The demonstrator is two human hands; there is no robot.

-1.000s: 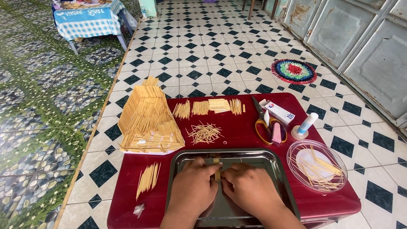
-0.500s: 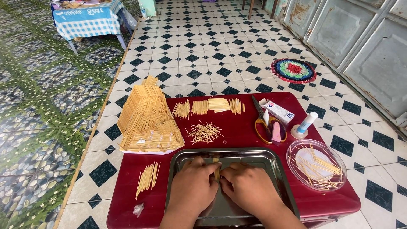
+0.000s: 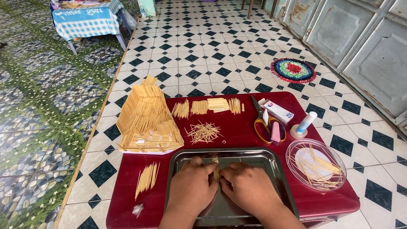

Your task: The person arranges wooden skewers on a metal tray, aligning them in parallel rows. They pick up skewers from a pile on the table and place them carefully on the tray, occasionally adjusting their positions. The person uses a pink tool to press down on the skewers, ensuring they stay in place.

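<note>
Pressing together over a steel tray [image 3: 271, 159] at the near edge of the red worktop [image 3: 237, 131], both hands work on a short row of thin wooden sticks [image 3: 216, 168] lying upright between them on the tray floor. The left hand [image 3: 191, 186] lies flat, palm down, its fingers together and their tips touching the left side of the row; the right hand [image 3: 246, 188] mirrors it, fingers curled slightly and closed against the right side. Neither hand lifts anything; they pinch and steady the sticks from both sides.

As a judgement of progress, much is already built: a tall stick house [image 3: 146, 118] with a sloped roof stands at the left edge of the worktop, seemingly finished in its main walls. Four small glued panels [image 3: 207, 106] lie in a line toward the far edge, and the row in the tray looks like another such panel, only a few sticks wide so far. Stock remains: a loose heap [image 3: 204, 132] in the middle, a neat bundle [image 3: 146, 178] near the left front corner, and more in a clear round dish [image 3: 316, 163] at the right edge. Scissors [image 3: 263, 123], a small box [image 3: 277, 111] and a glue bottle [image 3: 305, 125] rest toward the far right corner.
</note>
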